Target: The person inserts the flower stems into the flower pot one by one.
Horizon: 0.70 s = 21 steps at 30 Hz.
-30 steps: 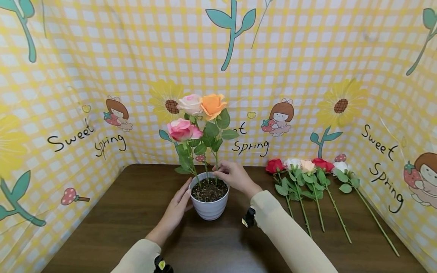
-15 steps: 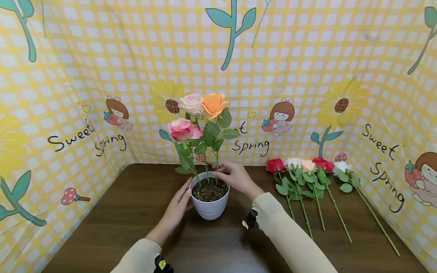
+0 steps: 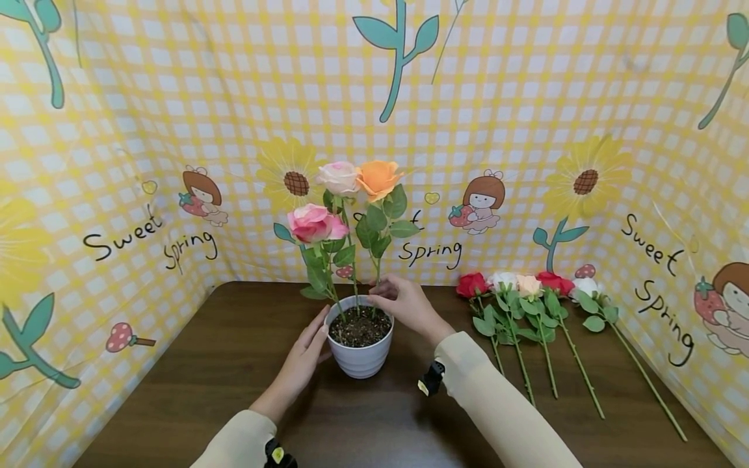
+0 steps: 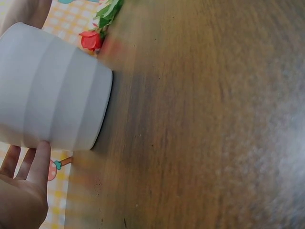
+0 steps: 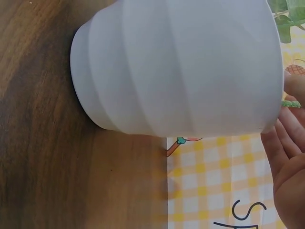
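A white ribbed flowerpot [image 3: 361,361] filled with dark soil [image 3: 359,333] stands upright on the table. Three roses rise from it: a pink one [image 3: 316,223] at the front left, a pale pink one [image 3: 337,177] behind, and an orange one [image 3: 379,180] on the right. My left hand [image 3: 302,354] rests against the pot's left side, its fingers fairly straight in the left wrist view. At the pot's right rim, my right hand [image 3: 405,305] pinches the orange rose's stem low down. The right wrist view shows that green stem [image 5: 290,103] between thumb and fingers.
Several loose roses lie on the brown table [image 3: 193,383] to the right: red [image 3: 472,284], white [image 3: 503,281], peach [image 3: 528,286], another red [image 3: 554,283] and another white [image 3: 585,287]. Yellow checked cloth [image 3: 328,84] surrounds the table at the back and sides.
The orange rose's head has shifted to the right, and the pale pink rose has moved right with it. My left hand and the pot have stayed practically where they were.
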### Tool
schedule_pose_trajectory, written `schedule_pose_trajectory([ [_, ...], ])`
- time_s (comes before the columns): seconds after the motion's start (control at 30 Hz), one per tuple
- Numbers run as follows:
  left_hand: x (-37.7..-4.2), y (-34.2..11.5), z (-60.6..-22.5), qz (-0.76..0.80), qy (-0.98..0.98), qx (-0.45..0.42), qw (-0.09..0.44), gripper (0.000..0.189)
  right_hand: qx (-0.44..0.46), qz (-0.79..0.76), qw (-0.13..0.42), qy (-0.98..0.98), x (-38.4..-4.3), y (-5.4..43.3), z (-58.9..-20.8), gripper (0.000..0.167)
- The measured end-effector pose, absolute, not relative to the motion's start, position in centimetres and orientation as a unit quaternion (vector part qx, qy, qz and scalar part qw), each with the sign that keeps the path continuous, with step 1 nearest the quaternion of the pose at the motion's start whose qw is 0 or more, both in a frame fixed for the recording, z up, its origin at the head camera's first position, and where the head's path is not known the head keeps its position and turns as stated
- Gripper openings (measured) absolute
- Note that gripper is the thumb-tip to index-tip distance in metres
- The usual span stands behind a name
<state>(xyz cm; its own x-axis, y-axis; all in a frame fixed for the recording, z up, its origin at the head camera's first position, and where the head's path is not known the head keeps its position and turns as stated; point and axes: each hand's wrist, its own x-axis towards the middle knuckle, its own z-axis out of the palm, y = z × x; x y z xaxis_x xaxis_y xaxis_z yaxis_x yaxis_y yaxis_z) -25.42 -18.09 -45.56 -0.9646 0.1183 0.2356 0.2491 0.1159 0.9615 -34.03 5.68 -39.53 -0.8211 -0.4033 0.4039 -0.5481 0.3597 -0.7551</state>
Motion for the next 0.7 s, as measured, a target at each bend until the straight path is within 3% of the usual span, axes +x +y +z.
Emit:
schedule_pose_trajectory([
  [0.3,-25.4,-18.2,-45.6,-0.648,-0.75,-0.126,0.051,0.051,0.282,0.479,0.089,-0.826,-34.0,6.7,-39.3,0.034],
  [0.7,-25.5,-18.2,-45.7,-0.645,-0.751,-0.129,0.054,0.05,0.294,0.467,0.077,-0.83,-33.4,10.1,-39.7,0.03],
])
